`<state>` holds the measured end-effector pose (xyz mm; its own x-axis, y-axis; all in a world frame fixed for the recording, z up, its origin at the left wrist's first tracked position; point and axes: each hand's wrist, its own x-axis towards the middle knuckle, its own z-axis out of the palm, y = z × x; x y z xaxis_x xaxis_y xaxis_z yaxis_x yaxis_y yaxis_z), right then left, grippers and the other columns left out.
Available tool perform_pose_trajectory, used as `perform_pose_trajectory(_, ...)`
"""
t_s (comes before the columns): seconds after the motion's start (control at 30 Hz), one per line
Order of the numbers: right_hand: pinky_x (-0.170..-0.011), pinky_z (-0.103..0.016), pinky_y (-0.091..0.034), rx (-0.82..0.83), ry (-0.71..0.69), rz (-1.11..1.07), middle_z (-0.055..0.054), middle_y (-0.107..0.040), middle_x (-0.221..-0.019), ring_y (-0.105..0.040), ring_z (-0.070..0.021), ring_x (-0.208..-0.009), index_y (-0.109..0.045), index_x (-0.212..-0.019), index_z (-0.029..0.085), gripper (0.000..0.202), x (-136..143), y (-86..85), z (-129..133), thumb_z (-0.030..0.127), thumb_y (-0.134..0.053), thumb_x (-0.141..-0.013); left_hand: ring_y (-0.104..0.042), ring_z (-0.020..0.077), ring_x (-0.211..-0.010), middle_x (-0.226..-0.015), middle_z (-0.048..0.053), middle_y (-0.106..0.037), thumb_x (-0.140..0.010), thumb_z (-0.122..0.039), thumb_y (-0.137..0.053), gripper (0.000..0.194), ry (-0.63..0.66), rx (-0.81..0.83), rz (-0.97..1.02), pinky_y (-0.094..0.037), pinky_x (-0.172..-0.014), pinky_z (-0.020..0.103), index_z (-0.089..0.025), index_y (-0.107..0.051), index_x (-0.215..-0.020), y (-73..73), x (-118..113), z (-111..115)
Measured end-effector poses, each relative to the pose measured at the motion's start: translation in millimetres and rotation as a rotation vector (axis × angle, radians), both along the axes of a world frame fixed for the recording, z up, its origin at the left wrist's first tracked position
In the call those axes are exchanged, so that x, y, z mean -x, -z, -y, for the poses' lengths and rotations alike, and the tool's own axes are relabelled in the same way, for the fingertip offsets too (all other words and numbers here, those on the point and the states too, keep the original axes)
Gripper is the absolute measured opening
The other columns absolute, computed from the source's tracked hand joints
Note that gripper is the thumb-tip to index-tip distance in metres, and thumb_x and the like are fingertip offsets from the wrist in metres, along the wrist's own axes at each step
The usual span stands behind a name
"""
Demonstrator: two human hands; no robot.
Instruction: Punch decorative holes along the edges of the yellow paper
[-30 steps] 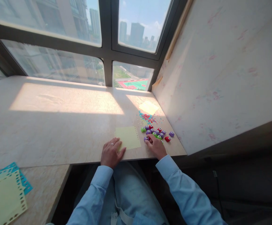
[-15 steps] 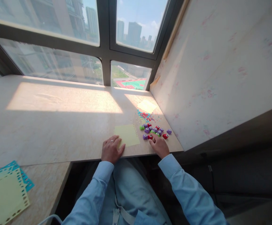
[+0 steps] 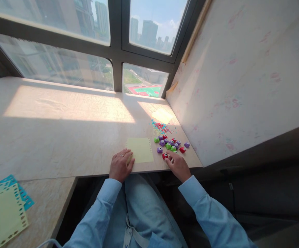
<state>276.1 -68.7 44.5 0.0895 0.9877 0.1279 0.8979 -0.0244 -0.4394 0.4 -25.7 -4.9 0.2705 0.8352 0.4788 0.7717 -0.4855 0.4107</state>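
My left hand (image 3: 121,164) lies on the desk with its fingers resting on the left edge of a pale yellow sheet of paper (image 3: 141,150); small holes run down the sheet's right edge. My right hand (image 3: 178,164) is closed, thumb and fingers on a small red paper punch (image 3: 165,156) with a round white-and-dark top. Just beyond it sits a cluster of similar punches: a purple punch (image 3: 159,150), a green punch (image 3: 168,145), a red punch (image 3: 182,150) and several more. The red punch is apart from the sheet, to its right.
Behind the punches lie scattered blue, red and yellow paper bits (image 3: 161,127) and a sunlit paper (image 3: 162,115). Punched yellow sheets (image 3: 4,215) overlap a blue sheet (image 3: 28,198) on a lower surface at left. A wall (image 3: 242,75) bounds the right side, windows the back.
My right hand has drawn the red punch out of the cluster toward me. My left hand has shifted slightly left, its thumb pulling back from the sheet. The camera view has tilted slightly.
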Motion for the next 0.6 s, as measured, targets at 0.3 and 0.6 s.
perform_pose_trajectory(0.3, -0.083, -0.036, -0.051, -0.084, -0.221, -0.157, -0.009, -0.067, -0.096, -0.064, -0.0225, -0.090, -0.070, -0.110, 0.020, 0.030, 14, 12.5, -11, 0.015, -0.052, -0.087, -0.053, 0.0294, -0.126, -0.122, 0.013, -0.066, -0.089, -0.025, -0.054, 0.022, 0.004, -0.035, 0.061, -0.043, -0.102, 0.047, -0.017, -0.065, -0.107, -14.5, -12, 4)
perform_pose_trajectory(0.6, -0.087, -0.037, -0.051, -0.091, -0.253, -0.158, -0.009, -0.073, -0.103, -0.066, -0.0239, -0.095, -0.069, -0.106, 0.020, 0.023, 18, 12.3, -30, 0.019, -0.059, -0.086, -0.048, 0.0326, -0.129, -0.135, 0.016, -0.057, -0.080, -0.042, -0.069, 0.045, 0.176, 0.239, -0.107, -0.041, -0.101, 0.050, -0.018, -0.061, -0.117, -30.9, -60, -16)
